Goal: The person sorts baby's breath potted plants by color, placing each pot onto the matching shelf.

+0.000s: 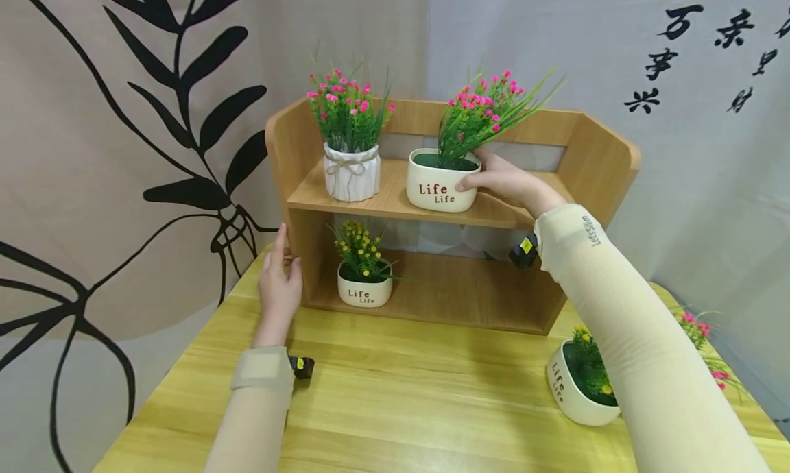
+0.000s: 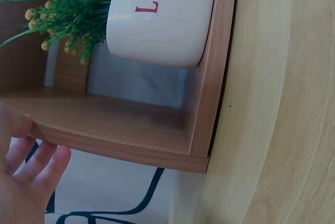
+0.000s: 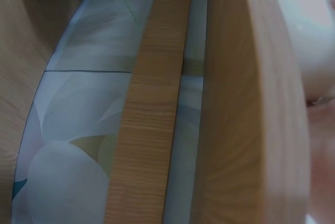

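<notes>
A white oval pot of pink flowers (image 1: 441,188), lettered "Life", stands at the front of the upper shelf board. My right hand (image 1: 503,178) grips its right end, thumb on the front face and the other fingers mostly hidden behind. The two-tier wooden shelf (image 1: 607,161) stands on the table. At its left side panel is my left hand (image 1: 279,288); the left wrist view has the thumb on the panel's front edge and the fingertips (image 2: 60,156) against its outer side. In the right wrist view the board's edge (image 3: 277,103) covers most of the right hand.
Left on the upper board is a white ribbed pot with a twine bow (image 1: 352,175), holding pink flowers. Below it sits a "Life" pot of yellow flowers (image 1: 364,291). Another yellow-flowered pot (image 1: 570,391) is tilted on the table (image 1: 420,391) at right, partly behind my right sleeve.
</notes>
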A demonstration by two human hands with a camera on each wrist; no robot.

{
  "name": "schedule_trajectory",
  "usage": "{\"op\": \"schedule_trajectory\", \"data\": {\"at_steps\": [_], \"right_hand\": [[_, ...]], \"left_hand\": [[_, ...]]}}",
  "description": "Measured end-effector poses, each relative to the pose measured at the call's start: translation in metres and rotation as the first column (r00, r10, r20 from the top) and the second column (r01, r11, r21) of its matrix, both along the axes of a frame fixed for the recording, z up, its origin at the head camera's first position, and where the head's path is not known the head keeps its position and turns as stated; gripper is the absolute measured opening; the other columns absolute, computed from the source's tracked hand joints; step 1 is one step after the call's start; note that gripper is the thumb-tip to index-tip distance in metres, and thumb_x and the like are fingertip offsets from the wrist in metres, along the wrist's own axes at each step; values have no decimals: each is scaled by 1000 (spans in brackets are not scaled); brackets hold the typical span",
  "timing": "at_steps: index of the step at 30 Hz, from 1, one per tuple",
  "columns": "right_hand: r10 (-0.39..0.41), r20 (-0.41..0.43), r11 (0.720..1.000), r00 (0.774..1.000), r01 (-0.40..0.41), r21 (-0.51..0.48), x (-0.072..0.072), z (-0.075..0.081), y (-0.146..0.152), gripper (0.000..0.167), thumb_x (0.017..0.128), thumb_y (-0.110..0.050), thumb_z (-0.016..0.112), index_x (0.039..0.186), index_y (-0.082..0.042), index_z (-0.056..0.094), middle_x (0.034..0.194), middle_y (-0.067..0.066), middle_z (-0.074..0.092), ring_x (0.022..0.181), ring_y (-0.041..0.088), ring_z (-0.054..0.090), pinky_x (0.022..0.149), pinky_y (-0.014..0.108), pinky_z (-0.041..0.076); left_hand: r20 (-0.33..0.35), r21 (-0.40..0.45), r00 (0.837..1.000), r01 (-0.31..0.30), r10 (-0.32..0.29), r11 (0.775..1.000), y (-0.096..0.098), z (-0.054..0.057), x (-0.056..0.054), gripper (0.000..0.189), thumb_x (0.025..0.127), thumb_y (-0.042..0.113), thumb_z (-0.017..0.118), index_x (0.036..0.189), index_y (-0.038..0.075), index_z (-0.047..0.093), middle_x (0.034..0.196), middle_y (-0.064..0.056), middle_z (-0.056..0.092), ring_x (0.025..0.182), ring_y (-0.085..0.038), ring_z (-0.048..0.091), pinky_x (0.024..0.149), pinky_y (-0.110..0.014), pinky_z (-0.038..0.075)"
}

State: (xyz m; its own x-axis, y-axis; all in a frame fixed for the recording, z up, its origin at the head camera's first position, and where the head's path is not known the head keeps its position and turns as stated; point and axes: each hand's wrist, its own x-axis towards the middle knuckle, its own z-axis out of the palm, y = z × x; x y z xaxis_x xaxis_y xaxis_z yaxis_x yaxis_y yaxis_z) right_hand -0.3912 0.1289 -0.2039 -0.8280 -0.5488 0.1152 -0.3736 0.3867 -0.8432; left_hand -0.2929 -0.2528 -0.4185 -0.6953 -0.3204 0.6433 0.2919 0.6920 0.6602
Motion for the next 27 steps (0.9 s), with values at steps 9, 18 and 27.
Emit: {"op": "schedule_trajectory", "data": {"at_steps": [9,18,27], "right_hand": [[87,131,980,988,-61,-191,-1,-3,6,82,85,-1,58,153,-10,12,133,22,48,113,18,54,108,37,36],[79,131,977,988,-50,-206,1,-1,6,81,84,-1,58,152,-9,15,134,23,46,113,18,53,108,39,35],[85,127,978,988,-58,-198,1,-8,-1,79,83,-1,60,150,-4,17,131,23,49,112,18,54,108,41,35]], "left_hand": [[-5,-3,1000,19,-19,1000,4,5,-7,76,95,-1,57,153,37,26,116,-22,54,98,-37,58,73,-47,53],[-24,-9,999,22,-22,1000,4,5,-11,75,94,-2,57,154,32,27,117,-22,54,97,-36,58,70,-47,52],[-14,-1,1000,8,-8,1000,-2,-3,-1,76,94,-1,58,153,36,27,116,-22,54,97,-36,57,70,-45,52]]}}
